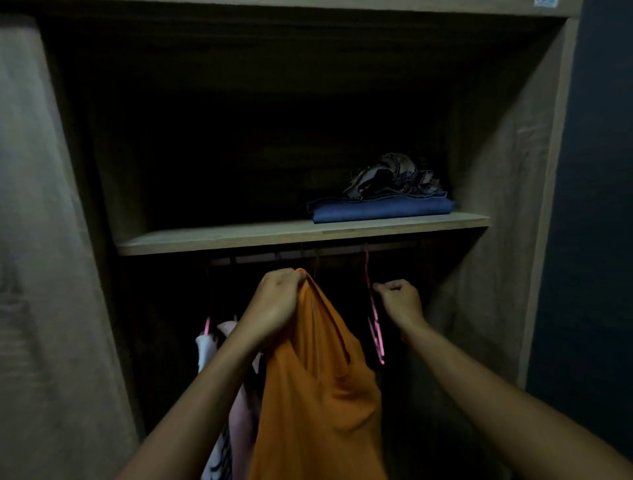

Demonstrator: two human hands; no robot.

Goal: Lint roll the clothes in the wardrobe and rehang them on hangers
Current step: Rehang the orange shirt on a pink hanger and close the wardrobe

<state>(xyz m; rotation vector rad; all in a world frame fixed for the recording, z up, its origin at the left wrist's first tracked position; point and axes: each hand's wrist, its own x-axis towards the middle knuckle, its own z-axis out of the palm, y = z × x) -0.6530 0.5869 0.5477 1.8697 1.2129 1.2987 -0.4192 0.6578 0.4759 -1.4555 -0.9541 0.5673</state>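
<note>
Two grips are seen: orange garment bunched in left hand, pink hanger pinched by right hand; if loosened, either could be dropped.

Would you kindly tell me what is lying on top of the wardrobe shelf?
On the shelf, a folded blue garment sits at the right, with a crumpled patterned cloth on it. The shelf's dark rear is too dim to check.

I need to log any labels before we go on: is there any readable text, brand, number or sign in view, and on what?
No text can be read.
Sticker on the wardrobe's top edge: cut off by the frame and blurred, unreadable.
Orange garment, folded blue cloth, pink hanger: no lettering or tag visible.
</note>
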